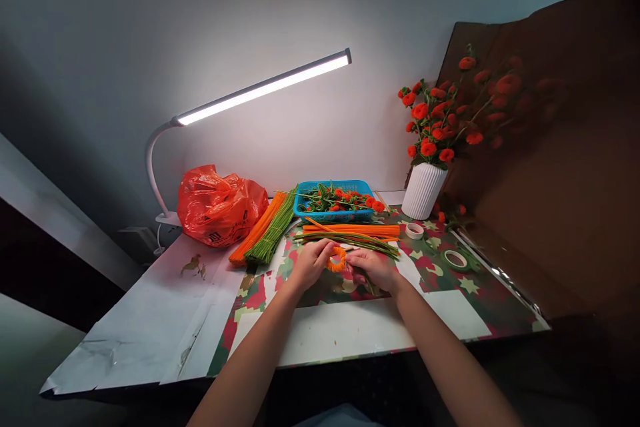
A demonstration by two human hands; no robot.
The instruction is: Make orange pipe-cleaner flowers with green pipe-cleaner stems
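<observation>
Because the small fuzzy orange ring of coiled chenille (336, 267) looks soft, it probably wants a light, steady pinch that keeps the coils even and the hole round. It sits between both hands, near the middle of the camouflage-covered counter (325, 292). At its nine o'clock, the bare left hand (315, 260) pinches the rim between thumb and fingers. At three o'clock, the bare right hand (373, 269) curls in close; whether its grip pinches the ring or something beside it, I cannot tell. Both forearms slant in from seven and five o'clock, so small fingertip turns should serve better than arm movement. Just beyond, at twelve to one o'clock, lie thin dark-green stems (367, 244) and straight orange chenille rods (370, 230), then a blue plastic basket (345, 217).
</observation>
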